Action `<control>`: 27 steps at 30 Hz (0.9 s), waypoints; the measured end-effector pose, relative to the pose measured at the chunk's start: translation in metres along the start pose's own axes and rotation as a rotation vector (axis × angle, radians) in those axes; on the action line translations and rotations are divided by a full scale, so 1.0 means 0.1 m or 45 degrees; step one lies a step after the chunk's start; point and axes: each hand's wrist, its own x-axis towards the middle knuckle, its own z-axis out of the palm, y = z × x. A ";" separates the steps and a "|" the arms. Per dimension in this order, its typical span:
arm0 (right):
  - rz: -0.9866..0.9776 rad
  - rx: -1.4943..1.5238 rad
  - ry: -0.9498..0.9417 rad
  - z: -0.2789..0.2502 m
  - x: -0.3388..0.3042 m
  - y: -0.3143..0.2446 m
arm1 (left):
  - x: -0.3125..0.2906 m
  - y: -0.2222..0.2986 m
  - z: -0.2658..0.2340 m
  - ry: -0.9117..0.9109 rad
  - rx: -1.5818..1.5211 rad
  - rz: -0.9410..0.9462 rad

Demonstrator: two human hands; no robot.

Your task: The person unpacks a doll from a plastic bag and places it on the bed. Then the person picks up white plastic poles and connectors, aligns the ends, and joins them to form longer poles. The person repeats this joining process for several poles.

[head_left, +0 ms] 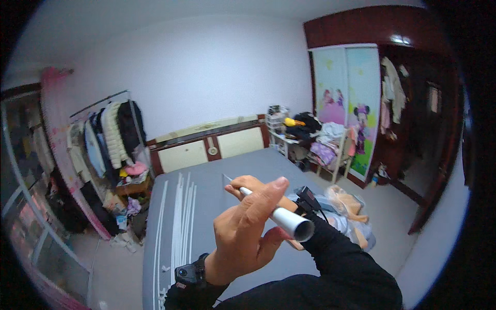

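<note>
A hollow white tube (285,219) slants across the middle of my view, its open round end turned toward me. My left hand (235,243) is closed around it, thumb lying along one side and fingers on the other. Farther out, my right hand (249,183) grips the tube's far part; my left hand partly hides this grip. A thin tip sticks out just past the right fingers. Below, several long white tubes (181,217) lie lengthwise on the grey bed (237,165), with small white connectors (165,268) near the closest ones.
Clear plastic bags and peach-coloured items (345,206) lie at the bed's right side. Left stands a clothes rack (111,98) with hanging garments. At back right, a chair (336,157) is piled with clothes near a sliding-door wardrobe (330,77).
</note>
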 end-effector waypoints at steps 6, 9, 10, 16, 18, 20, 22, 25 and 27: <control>-0.114 -0.008 -0.164 0.32 0.11 -0.24 | -0.18 0.40 -0.41 0.186 0.163 -0.047; -0.171 0.034 -0.107 0.54 0.07 -0.30 | -0.33 0.53 -0.57 0.218 0.202 -0.102; -0.220 0.037 -0.093 0.60 0.06 -0.31 | -0.37 0.56 -0.60 0.201 0.218 -0.109; -0.279 -0.097 0.189 0.91 -0.08 -0.33 | -0.54 0.60 -0.77 0.118 0.204 -0.005; -0.275 -0.098 0.192 0.93 -0.13 -0.32 | -0.57 0.63 -0.82 0.056 0.166 -0.029; -0.262 -0.073 0.195 0.93 -0.18 -0.32 | -0.60 0.67 -0.82 0.006 0.178 -0.054; -0.268 -0.097 0.204 0.92 -0.21 -0.32 | -0.63 0.70 -0.82 -0.016 0.198 -0.049; -0.255 -0.122 0.160 0.90 -0.23 -0.35 | -0.65 0.73 -0.81 0.028 0.207 -0.069; -0.201 -0.094 0.072 0.87 -0.23 -0.37 | -0.65 0.74 -0.81 0.041 0.215 -0.078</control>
